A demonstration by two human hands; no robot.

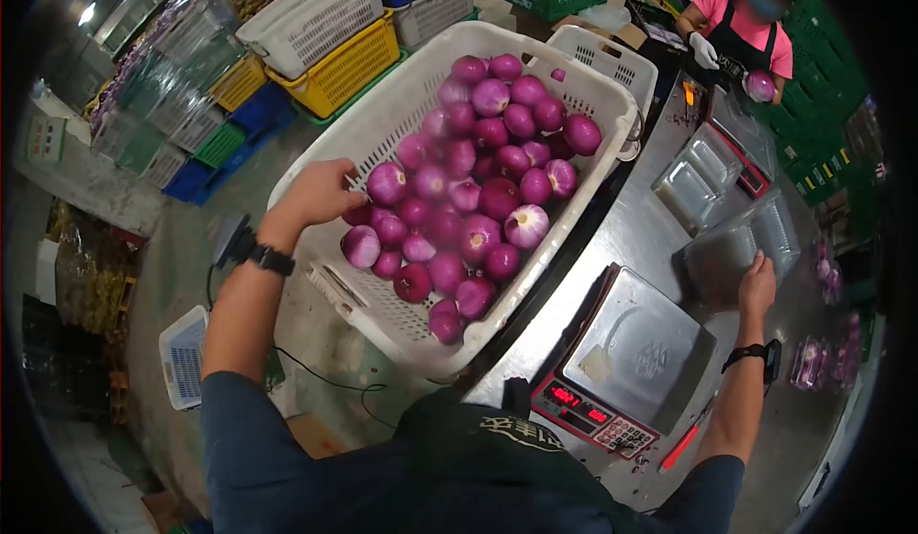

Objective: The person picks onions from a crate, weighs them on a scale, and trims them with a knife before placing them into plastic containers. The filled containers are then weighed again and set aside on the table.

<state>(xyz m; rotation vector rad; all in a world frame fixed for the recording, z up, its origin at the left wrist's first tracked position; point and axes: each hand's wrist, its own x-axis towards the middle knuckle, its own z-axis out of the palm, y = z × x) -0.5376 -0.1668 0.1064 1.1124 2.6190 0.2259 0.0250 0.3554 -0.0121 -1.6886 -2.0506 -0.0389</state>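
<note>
A large white plastic crate (382,123) tilts against the steel table and holds many peeled red onions (478,190). My left hand (320,193) reaches into the crate at its left side, fingers touching an onion (386,182). My right hand (757,283) rests on a clear plastic tray (719,259) lying on the table to the right. A digital scale (636,352) with a steel pan and red display sits between my arms, nothing on it.
Stacks of clear trays (703,175) lie further along the steel table (631,238). A person in a pink shirt (741,18) stands at the far end holding an onion. Yellow, white, blue and green crates (335,56) stand on the floor at the left.
</note>
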